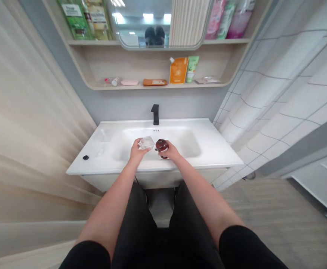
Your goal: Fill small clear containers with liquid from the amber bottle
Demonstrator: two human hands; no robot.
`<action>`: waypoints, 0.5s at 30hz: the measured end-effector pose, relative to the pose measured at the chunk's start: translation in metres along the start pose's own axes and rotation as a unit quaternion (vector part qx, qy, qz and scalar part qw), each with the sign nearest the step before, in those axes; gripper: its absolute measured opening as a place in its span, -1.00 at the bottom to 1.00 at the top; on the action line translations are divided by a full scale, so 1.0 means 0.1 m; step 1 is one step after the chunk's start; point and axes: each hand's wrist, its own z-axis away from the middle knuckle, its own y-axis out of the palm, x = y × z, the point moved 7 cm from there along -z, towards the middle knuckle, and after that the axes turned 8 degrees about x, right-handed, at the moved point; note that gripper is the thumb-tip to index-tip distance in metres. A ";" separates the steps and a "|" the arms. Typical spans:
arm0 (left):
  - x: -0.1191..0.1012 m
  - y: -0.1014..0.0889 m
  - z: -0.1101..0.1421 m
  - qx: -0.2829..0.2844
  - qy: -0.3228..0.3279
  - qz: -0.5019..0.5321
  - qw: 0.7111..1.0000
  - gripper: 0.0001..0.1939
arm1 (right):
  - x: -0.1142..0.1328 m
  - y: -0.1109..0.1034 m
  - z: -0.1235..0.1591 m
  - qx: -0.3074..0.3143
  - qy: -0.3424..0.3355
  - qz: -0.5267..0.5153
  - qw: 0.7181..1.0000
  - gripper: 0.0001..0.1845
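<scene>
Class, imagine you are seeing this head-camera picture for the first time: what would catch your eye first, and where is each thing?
The two bare hands meet over the white washbasin: the left holds a clear faceted glass object, the right a dark red bottle. Behind them stands a black faucet. Higher up, an orange pouch stands out on the shelf.

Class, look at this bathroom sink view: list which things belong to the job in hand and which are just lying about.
Job in hand: left hand holding a clear faceted object; right hand holding a dark red bottle.

Lying about: black faucet, white washbasin, orange pouch, green tube on the shelf.
</scene>
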 end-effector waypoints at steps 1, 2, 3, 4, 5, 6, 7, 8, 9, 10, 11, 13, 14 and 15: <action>0.00 0.00 0.00 0.002 -0.002 -0.012 1.000 -0.23 | 0.00 0.00 0.00 -0.003 -0.005 -0.001 1.000 -0.21; 0.00 0.01 0.00 0.006 -0.003 -0.022 1.000 -0.23 | 0.00 0.00 0.01 -0.004 -0.009 -0.003 1.000 -0.20; 0.00 0.01 0.00 0.010 -0.003 -0.030 1.000 -0.23 | 0.00 0.00 0.01 -0.006 -0.011 -0.002 1.000 -0.20; 0.01 0.01 0.00 0.013 -0.003 -0.038 0.999 -0.22 | 0.01 0.00 0.01 -0.006 -0.010 0.002 1.000 -0.18; 0.02 0.01 0.00 0.015 -0.003 -0.046 0.999 -0.21 | 0.01 0.00 0.01 -0.006 -0.007 0.009 1.000 -0.17; 0.02 0.01 0.00 0.017 -0.004 -0.053 0.998 -0.21 | 0.02 0.01 0.01 -0.007 -0.003 0.018 1.000 -0.16; 0.03 0.02 0.00 0.019 -0.004 -0.059 0.998 -0.20 | 0.02 0.01 0.01 -0.008 0.000 0.028 1.000 -0.16; 0.04 0.02 -0.01 0.021 -0.003 -0.065 0.998 -0.20 | 0.03 0.01 0.02 -0.009 0.004 0.039 0.999 -0.16; 0.05 0.02 -0.01 0.023 -0.003 -0.070 0.997 -0.20 | 0.04 0.01 0.02 -0.010 0.007 0.049 0.999 -0.17; 0.06 0.03 -0.01 0.025 -0.003 -0.075 0.997 -0.20 | 0.05 0.01 0.03 -0.012 0.008 0.059 0.998 -0.17; 0.07 0.03 -0.01 0.025 -0.002 -0.082 0.996 -0.20 | 0.07 0.00 0.03 -0.015 0.009 0.069 0.997 -0.17; 0.08 0.03 -0.02 0.023 0.004 -0.102 0.995 -0.20 | 0.09 0.00 0.05 -0.017 0.008 0.086 0.996 -0.17; 0.09 0.03 -0.02 0.023 0.009 -0.112 0.993 -0.20 | 0.10 0.00 0.05 -0.018 0.005 0.093 0.995 -0.18; 0.09 0.02 -0.03 0.023 0.017 -0.122 0.992 -0.20 | 0.11 0.00 0.05 -0.018 0.002 0.100 0.995 -0.18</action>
